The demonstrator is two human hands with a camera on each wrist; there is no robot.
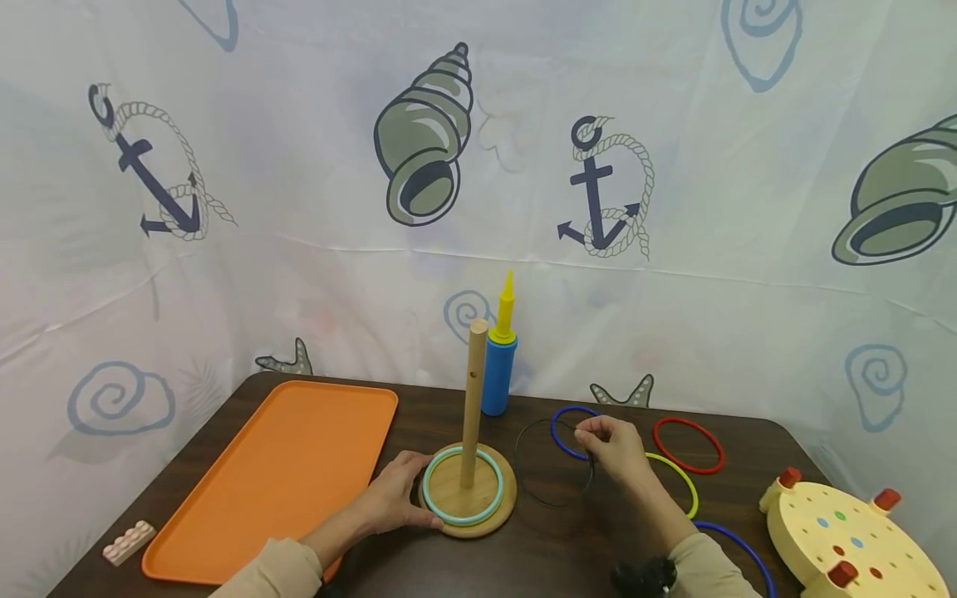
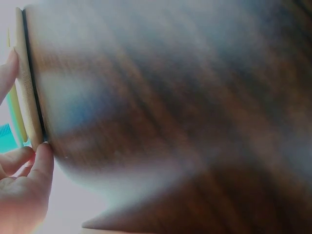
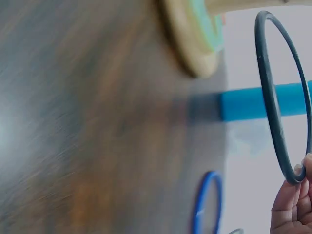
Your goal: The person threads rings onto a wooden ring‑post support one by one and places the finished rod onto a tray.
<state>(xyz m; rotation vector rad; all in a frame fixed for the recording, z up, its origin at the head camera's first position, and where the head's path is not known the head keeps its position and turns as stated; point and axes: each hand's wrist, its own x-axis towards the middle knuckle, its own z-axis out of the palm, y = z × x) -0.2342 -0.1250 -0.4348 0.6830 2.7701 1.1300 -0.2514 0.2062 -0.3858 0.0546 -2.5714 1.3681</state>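
Note:
Between thumb and fingers, my right hand [image 1: 615, 447] pinches a thin black ring [image 1: 517, 465], which the right wrist view shows lifted off the table. To its left stands a ring toss stand, an upright wooden peg [image 1: 474, 390] on a round wooden base [image 1: 478, 531]. A mint-green ring [image 1: 425, 490] lies on that base around the peg. My left hand [image 1: 392, 494] grips the base's left edge, thumb toward the front and fingers behind; the left wrist view shows its fingertips [image 2: 45, 151] against the rim.
An orange tray [image 1: 299, 465] lies left, beside a pale toy block [image 1: 129, 542]. Behind the peg stands a blue and yellow hand pump [image 1: 498, 374]. Rightward lie a blue ring [image 1: 555, 432], a red ring [image 1: 722, 455], a yellow ring [image 1: 694, 490], another blue ring [image 1: 755, 555] and a cream pegged disc [image 1: 845, 531].

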